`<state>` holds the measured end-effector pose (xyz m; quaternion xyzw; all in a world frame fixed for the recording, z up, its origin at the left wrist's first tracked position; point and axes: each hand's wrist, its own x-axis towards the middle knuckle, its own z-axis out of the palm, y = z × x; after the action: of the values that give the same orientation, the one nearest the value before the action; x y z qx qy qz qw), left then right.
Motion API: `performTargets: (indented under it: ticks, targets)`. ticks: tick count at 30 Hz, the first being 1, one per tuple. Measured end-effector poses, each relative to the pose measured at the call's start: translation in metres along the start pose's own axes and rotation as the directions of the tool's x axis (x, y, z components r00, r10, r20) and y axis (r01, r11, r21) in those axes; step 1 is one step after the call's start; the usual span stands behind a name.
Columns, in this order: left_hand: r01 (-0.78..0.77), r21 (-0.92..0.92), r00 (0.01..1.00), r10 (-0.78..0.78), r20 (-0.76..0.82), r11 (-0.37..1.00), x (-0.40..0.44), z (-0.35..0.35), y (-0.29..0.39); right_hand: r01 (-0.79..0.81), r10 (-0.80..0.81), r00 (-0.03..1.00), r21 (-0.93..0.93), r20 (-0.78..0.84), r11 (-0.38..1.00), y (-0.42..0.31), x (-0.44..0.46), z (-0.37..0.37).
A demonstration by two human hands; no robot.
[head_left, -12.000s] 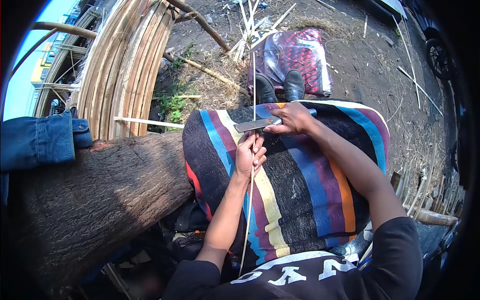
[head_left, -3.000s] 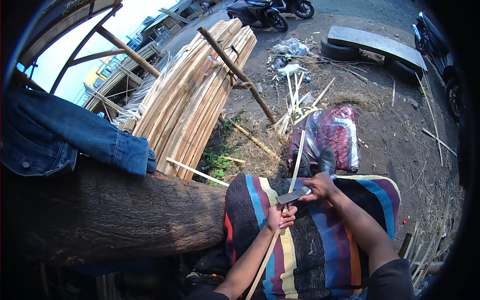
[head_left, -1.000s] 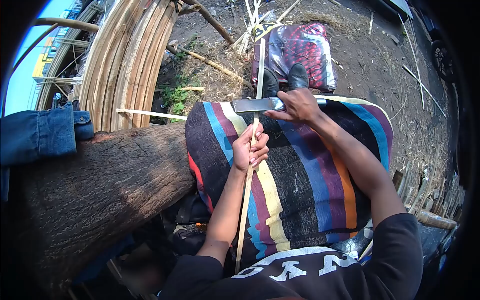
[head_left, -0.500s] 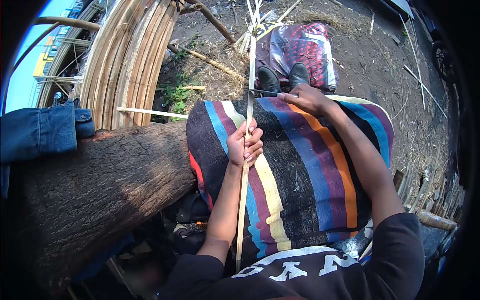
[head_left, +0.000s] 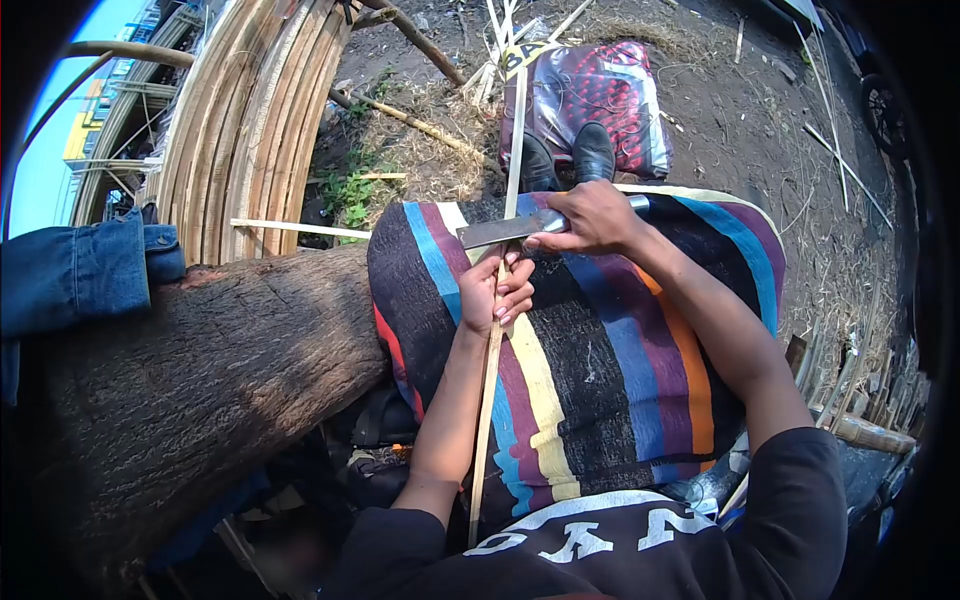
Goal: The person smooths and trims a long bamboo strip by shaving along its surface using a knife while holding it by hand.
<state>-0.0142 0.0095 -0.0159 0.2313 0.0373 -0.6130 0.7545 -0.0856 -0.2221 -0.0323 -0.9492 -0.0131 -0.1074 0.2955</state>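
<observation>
A long, thin bamboo strip (head_left: 487,410) runs from beside my chest, over my lap and past my feet. My left hand (head_left: 497,292) is closed round it above the striped cloth (head_left: 590,370) that covers my lap. My right hand (head_left: 597,218) grips the handle of a knife (head_left: 497,231) with a wide flat metal blade. That blade lies across the strip just beyond my left fingers. Part of the handle is hidden inside my right hand.
A thick log (head_left: 220,370) lies at my left, with a denim sleeve (head_left: 90,262) above it. Long wooden slats (head_left: 240,130) stand stacked at the upper left. My shoes (head_left: 594,152) rest by a plastic-covered bundle (head_left: 600,95). Several sticks (head_left: 850,165) lie on the ground at right.
My right hand has moved toward me and slightly left, turning so the knife's broad blade face shows. The blade now crosses the strip closer to my left hand, whose fingers have loosened slightly.
</observation>
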Motion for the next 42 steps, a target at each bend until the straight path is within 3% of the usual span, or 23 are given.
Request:
performTargets:
  ticks: [3, 7, 10, 11, 14, 17, 20, 24, 27, 30, 38, 41, 42]
  targets:
    - [0.031, -0.042, 0.998, -0.029, 0.053, 0.999, -0.006, -0.002, -0.005, 0.061, -0.061, 0.998, 0.037, 0.003, 0.997, 0.000, -0.003, 0.021]
    - [0.029, -0.036, 1.000, -0.030, -0.007, 0.999, -0.009, 0.002, -0.009, 0.040, -0.039, 0.996, -0.013, 0.075, 0.999, 0.008, 0.001, 0.020]
    - [0.034, 0.008, 0.999, -0.034, 0.017, 0.999, -0.004, 0.008, -0.009, 0.233, -0.241, 0.963, -0.081, -0.120, 0.969, 0.036, 0.008, 0.026]
    - [0.027, 0.043, 0.999, -0.028, 0.015, 0.999, -0.001, 0.009, -0.009, 0.230, -0.239, 0.964, -0.083, -0.119, 0.970, 0.039, 0.008, 0.031]
    - [0.017, -0.109, 0.999, -0.014, 0.032, 0.994, 0.004, 0.001, -0.001, 0.054, -0.061, 0.997, -0.154, -0.045, 0.987, 0.039, 0.012, 0.034]
    - [0.027, -0.114, 0.999, -0.024, 0.025, 0.993, 0.005, 0.001, 0.000, 0.038, -0.042, 0.999, -0.201, -0.018, 0.979, 0.038, 0.015, 0.035]
    - [0.036, -0.088, 0.999, -0.034, 0.020, 0.996, 0.008, 0.003, 0.001, 0.058, -0.081, 0.990, -0.187, -0.119, 0.981, 0.047, 0.016, 0.035]
    - [0.033, -0.038, 0.999, -0.032, 0.017, 0.999, 0.010, 0.009, 0.000, 0.054, -0.083, 0.988, -0.210, -0.132, 0.976, 0.049, 0.014, 0.032]
    - [0.021, -0.050, 0.999, -0.019, 0.050, 0.999, 0.010, 0.015, -0.001, 0.107, -0.160, 0.954, -0.210, -0.255, 0.972, 0.057, 0.015, 0.032]
    - [0.006, -0.094, 0.997, 0.002, 0.081, 0.996, 0.007, 0.012, -0.001, -0.180, 0.115, 0.963, -0.266, -0.244, 0.947, 0.069, 0.015, 0.021]
    - [0.025, -0.161, 0.994, -0.007, 0.112, 0.987, 0.004, 0.020, -0.005, -0.160, 0.085, 0.966, -0.302, -0.245, 0.940, 0.082, 0.011, 0.020]
    - [0.032, -0.181, 0.992, -0.010, 0.124, 0.983, -0.005, 0.020, -0.011, -0.188, 0.125, 0.969, -0.304, -0.215, 0.934, 0.090, 0.010, 0.014]
    - [0.055, -0.199, 0.992, -0.031, 0.121, 0.978, -0.010, 0.019, -0.016, -0.334, 0.272, 0.928, -0.249, -0.254, 0.909, 0.099, 0.010, 0.006]
